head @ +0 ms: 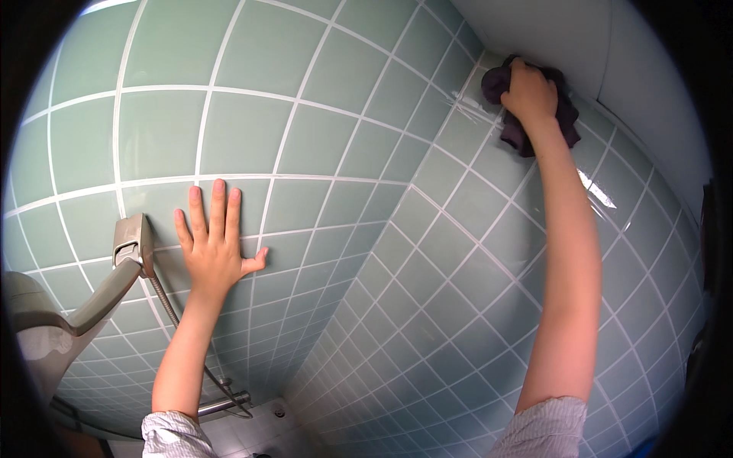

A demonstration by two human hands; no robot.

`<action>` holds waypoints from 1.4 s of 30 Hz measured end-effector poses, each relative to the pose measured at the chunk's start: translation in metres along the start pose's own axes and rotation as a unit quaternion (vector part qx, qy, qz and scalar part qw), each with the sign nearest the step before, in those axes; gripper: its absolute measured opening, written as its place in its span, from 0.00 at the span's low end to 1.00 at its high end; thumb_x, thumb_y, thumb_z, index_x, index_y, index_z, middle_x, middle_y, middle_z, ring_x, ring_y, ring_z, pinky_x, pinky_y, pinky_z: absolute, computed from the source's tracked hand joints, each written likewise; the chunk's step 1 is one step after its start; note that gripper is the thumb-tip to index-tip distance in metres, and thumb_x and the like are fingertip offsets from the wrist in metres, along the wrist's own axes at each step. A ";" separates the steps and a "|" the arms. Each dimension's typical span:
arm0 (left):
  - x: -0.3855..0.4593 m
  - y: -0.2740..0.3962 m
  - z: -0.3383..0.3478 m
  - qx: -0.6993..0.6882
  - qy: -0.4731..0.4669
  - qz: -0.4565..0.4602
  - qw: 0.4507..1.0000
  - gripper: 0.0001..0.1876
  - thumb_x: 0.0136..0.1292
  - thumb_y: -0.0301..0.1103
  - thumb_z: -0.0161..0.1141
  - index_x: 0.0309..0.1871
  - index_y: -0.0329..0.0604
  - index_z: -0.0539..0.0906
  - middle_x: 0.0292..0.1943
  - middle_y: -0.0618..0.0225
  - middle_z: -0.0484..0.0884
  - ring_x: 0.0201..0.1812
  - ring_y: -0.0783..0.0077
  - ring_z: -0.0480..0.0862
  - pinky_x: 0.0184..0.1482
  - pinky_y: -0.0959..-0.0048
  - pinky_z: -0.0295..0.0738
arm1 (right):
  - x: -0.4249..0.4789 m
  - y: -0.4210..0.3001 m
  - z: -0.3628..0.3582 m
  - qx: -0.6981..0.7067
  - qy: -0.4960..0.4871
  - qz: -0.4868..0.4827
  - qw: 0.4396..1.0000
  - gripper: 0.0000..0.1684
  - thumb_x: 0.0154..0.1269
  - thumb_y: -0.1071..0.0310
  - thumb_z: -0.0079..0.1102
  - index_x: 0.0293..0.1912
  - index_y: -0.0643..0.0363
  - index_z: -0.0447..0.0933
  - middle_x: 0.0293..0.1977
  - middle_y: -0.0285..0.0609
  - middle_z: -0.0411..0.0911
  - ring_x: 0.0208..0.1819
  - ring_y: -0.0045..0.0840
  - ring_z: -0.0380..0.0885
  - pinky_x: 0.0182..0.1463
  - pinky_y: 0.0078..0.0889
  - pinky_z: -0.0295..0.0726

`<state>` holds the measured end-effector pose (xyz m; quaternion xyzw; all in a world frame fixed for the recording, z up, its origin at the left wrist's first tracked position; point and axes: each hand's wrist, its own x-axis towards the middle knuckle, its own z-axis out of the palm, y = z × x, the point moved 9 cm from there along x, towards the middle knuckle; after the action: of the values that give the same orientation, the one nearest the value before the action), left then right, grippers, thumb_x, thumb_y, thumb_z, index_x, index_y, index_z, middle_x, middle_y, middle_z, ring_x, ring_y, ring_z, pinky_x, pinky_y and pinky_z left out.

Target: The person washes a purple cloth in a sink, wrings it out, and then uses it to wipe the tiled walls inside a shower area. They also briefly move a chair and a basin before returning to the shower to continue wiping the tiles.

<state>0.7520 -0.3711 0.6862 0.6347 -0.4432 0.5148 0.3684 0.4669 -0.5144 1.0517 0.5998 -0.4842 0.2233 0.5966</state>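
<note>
High on the right-hand tiled wall (452,240), close under the ceiling (550,34), my right hand (531,94) presses a dark purple cloth (518,140) against the tiles. The cloth is bunched, and part of it is hidden beneath the hand. My left hand (215,252) rests flat on the left green-tiled wall (246,131), fingers spread and holding nothing. Just left of that hand, a hand shower (109,300) sits in its wall bracket (133,237).
A metal shower hose (166,300) hangs behind my left forearm. Far below are a chrome shower mixer bar (223,402) and a floor drain (278,410) in the pale tiled floor (246,429). The two walls meet in a corner between my arms.
</note>
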 end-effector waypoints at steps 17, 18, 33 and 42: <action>0.000 0.002 0.003 0.023 -0.012 0.024 0.999 0.44 0.59 0.66 0.46 0.71 0.43 0.64 0.73 0.56 0.59 0.74 0.43 0.53 0.72 0.43 0.36 | 0.015 -0.019 0.024 0.078 -0.023 -0.039 0.996 0.23 0.47 0.68 0.62 0.47 0.56 0.74 0.42 0.47 0.81 0.48 0.40 0.79 0.54 0.42 0.75; -0.002 0.003 0.004 0.026 -0.014 0.028 0.999 0.44 0.59 0.66 0.46 0.71 0.42 0.64 0.73 0.56 0.59 0.74 0.42 0.53 0.72 0.43 0.36 | 0.018 -0.024 0.028 0.081 -0.023 -0.054 0.995 0.23 0.47 0.68 0.62 0.46 0.56 0.74 0.42 0.47 0.81 0.49 0.39 0.79 0.54 0.42 0.75; 0.000 0.004 0.002 0.029 0.009 0.028 0.999 0.40 0.63 0.61 0.44 0.71 0.41 0.63 0.74 0.55 0.57 0.74 0.44 0.52 0.73 0.46 0.34 | -0.058 -0.057 0.032 0.119 -0.066 -0.159 0.978 0.24 0.43 0.68 0.64 0.45 0.56 0.75 0.41 0.45 0.81 0.45 0.39 0.81 0.52 0.40 0.74; 0.004 0.011 -0.004 0.009 0.020 0.042 0.999 0.41 0.63 0.59 0.47 0.74 0.41 0.58 0.76 0.55 0.51 0.76 0.46 0.48 0.73 0.48 0.34 | -0.109 0.057 -0.030 0.213 -0.039 -0.093 0.972 0.24 0.41 0.70 0.59 0.45 0.56 0.75 0.42 0.43 0.81 0.44 0.40 0.79 0.50 0.40 0.73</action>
<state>0.7410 -0.3715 0.6908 0.6083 -0.4576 0.5464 0.3494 0.3809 -0.4419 0.9942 0.7639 -0.3904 0.2406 0.4540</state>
